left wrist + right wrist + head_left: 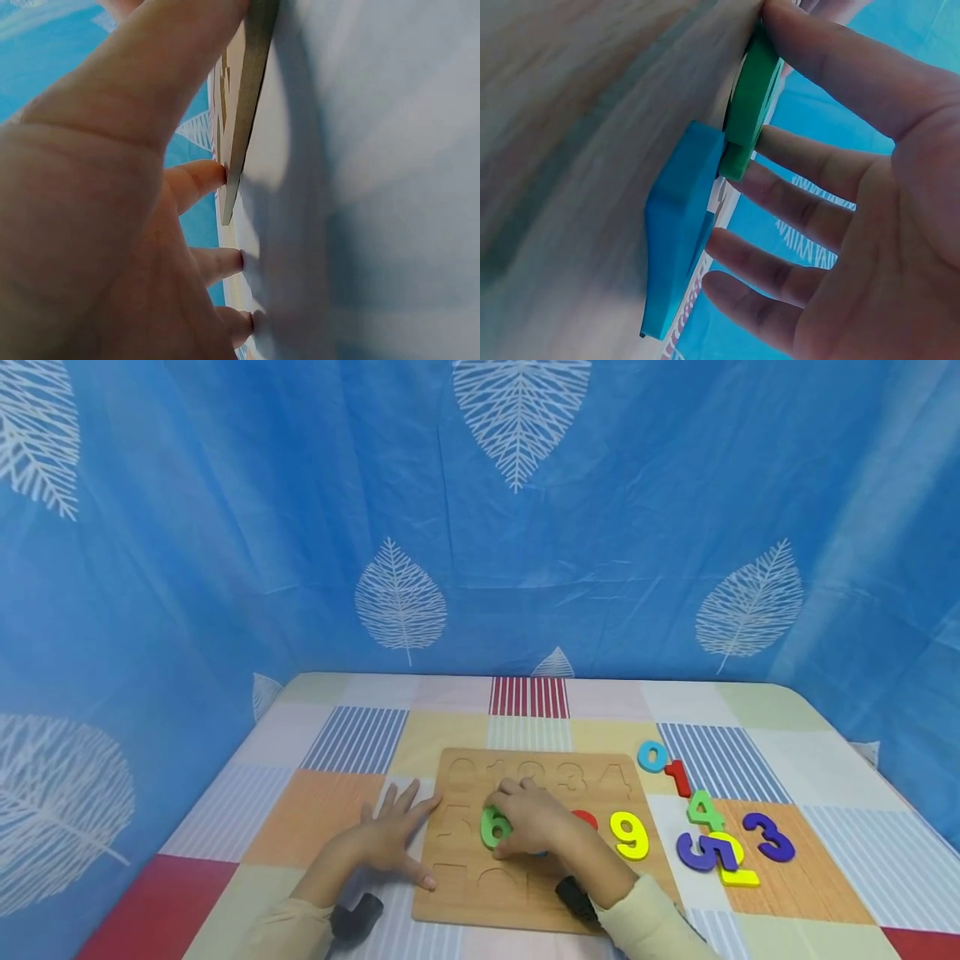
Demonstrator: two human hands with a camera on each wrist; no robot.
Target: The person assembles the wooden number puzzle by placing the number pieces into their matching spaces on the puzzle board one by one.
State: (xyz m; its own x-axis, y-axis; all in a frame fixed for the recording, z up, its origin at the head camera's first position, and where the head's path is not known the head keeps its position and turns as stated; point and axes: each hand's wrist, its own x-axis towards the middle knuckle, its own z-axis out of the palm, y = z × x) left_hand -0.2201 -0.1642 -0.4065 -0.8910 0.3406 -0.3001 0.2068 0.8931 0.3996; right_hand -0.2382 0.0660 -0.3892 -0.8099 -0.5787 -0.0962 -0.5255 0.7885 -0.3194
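A wooden number board lies on the table, with recesses cut in its surface. My left hand is spread at its left edge, thumb and index finger touching the board; the other fingertips rest on the cloth. With thumb and fingertips, my right hand pinches a green number 6 over the middle row. In the right wrist view the green 6 sits beside a blue number piece, mostly hidden in the head view. A red number piece is partly covered; a yellow 9 lies at right.
Right of the board lie a light-blue 0, red 1, green 4 and purple 3. A purple 5 overlaps a yellow 2. Behind the table hangs a blue leaf-patterned curtain.
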